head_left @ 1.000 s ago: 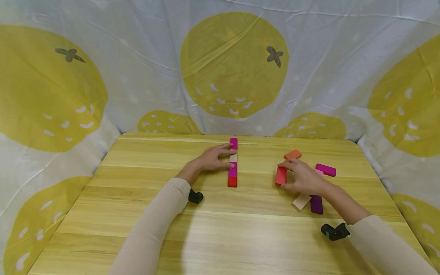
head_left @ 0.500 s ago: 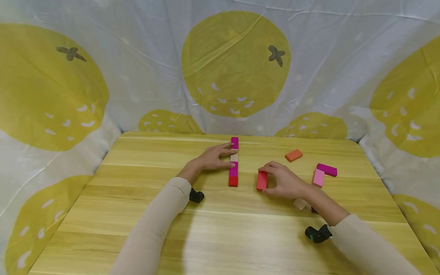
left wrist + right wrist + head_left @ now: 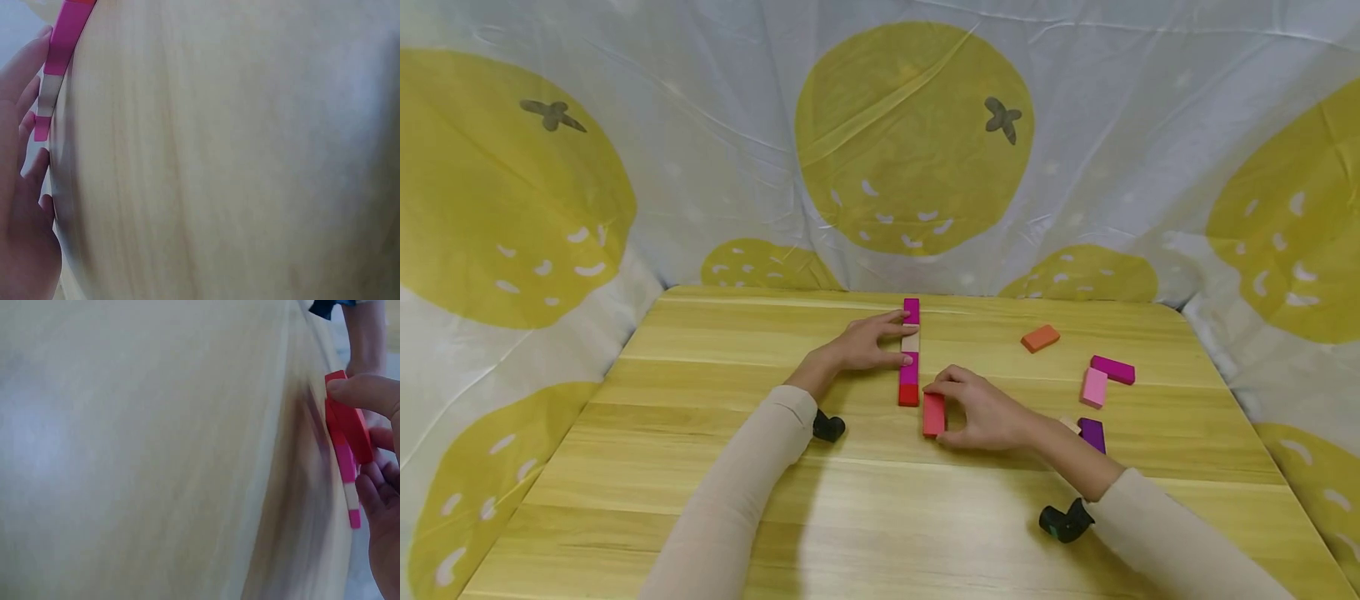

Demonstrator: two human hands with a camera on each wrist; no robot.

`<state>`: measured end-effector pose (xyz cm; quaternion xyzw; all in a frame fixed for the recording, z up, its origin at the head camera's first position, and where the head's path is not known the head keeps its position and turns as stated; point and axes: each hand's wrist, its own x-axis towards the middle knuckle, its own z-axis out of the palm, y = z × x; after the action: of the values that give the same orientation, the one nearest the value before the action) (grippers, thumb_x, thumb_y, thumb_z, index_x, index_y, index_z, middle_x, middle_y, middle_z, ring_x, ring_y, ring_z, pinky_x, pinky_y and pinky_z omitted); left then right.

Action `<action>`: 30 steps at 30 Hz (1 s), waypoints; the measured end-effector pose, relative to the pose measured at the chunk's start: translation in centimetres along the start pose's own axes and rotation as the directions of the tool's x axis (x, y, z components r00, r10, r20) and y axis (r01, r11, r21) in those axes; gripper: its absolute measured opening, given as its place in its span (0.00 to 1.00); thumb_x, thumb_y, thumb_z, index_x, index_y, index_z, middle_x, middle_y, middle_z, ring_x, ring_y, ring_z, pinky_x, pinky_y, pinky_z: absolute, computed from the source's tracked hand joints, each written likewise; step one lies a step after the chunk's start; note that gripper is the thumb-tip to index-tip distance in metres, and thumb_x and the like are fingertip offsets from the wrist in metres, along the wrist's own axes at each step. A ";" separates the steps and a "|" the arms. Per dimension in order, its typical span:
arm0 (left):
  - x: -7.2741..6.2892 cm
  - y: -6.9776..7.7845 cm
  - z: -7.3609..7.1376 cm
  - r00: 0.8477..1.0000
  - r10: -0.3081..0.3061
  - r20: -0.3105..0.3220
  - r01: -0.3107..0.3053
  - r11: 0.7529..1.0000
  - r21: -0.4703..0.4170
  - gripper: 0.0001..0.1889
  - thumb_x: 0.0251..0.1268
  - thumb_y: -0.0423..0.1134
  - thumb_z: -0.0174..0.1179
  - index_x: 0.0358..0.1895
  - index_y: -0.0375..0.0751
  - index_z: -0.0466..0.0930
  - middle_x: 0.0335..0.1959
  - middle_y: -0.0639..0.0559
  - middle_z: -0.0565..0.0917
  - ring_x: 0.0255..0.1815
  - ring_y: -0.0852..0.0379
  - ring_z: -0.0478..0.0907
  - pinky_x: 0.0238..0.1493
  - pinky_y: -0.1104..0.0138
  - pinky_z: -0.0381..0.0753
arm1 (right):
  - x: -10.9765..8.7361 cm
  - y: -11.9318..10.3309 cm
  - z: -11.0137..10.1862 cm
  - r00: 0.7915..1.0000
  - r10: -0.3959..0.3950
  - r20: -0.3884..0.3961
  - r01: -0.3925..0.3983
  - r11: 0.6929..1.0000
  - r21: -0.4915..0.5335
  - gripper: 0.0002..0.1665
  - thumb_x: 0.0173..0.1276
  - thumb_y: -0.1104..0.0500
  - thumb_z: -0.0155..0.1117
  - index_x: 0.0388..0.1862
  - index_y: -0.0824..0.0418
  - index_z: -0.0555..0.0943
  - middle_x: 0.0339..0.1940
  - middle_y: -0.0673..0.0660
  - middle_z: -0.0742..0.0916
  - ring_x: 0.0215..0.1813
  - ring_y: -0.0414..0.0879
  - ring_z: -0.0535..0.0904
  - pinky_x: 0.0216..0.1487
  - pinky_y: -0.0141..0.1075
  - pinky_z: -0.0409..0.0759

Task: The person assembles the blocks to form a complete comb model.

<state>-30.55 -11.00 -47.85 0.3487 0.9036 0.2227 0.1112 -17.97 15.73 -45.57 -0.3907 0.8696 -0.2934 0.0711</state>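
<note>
A straight row of blocks lies in the middle of the table: a magenta block (image 3: 912, 307) at the far end, a plain wood block (image 3: 911, 343), another magenta block (image 3: 909, 374) and a red block (image 3: 908, 396) nearest. My left hand (image 3: 859, 344) rests its fingertips along the row's left side, fingers extended. Between thumb and fingers my right hand (image 3: 988, 412) pinches a lighter red block (image 3: 933, 416) by its ends. This block is just right of the row's near end, apart from it. In the right wrist view, the held block (image 3: 351, 422) partly covers the row.
To the right lie an orange block (image 3: 1041, 338), a magenta block (image 3: 1113, 370) touching a pink block (image 3: 1093, 387), and a purple block (image 3: 1093, 434). A wood block (image 3: 1070, 425) is mostly hidden by my right forearm. A patterned cloth (image 3: 722, 167) hangs behind the table (image 3: 880, 517).
My right hand has carried the lighter red block leftward from the loose blocks to beside the row's near end. The left hand has stayed on the row.
</note>
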 end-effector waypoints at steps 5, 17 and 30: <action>0.1 -0.1 0.0 1.000 -0.003 -0.004 0.002 1.000 -0.006 0.35 0.70 0.61 0.62 0.78 0.56 0.70 0.83 0.52 0.57 0.82 0.47 0.53 0.75 0.41 0.53 | 0.5 -0.9 0.9 0.999 -0.035 0.031 0.034 0.999 0.009 0.38 0.59 0.52 0.81 0.66 0.64 0.80 0.56 0.50 0.76 0.55 0.45 0.74 0.58 0.40 0.77; 0.0 -0.1 0.1 1.000 -0.011 -0.007 0.011 1.000 -0.002 0.35 0.70 0.61 0.62 0.78 0.57 0.70 0.83 0.53 0.57 0.82 0.48 0.53 0.74 0.42 0.53 | 1.5 -1.4 2.5 0.994 -0.094 0.052 0.098 0.992 -0.082 0.39 0.62 0.46 0.80 0.66 0.65 0.81 0.59 0.52 0.76 0.57 0.43 0.71 0.60 0.36 0.76; 0.0 -0.2 0.2 1.000 -0.005 -0.013 0.005 1.000 0.001 0.35 0.70 0.62 0.61 0.78 0.57 0.70 0.83 0.53 0.57 0.82 0.48 0.53 0.74 0.42 0.54 | 1.3 -1.5 2.5 0.988 -0.147 0.040 0.151 0.981 -0.122 0.34 0.65 0.44 0.77 0.64 0.59 0.84 0.52 0.49 0.79 0.52 0.41 0.71 0.53 0.35 0.75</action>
<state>-30.58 -11.02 -48.14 0.3448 0.9054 0.2242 0.1057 -17.04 12.87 -46.61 -0.4628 0.8534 -0.2368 0.0377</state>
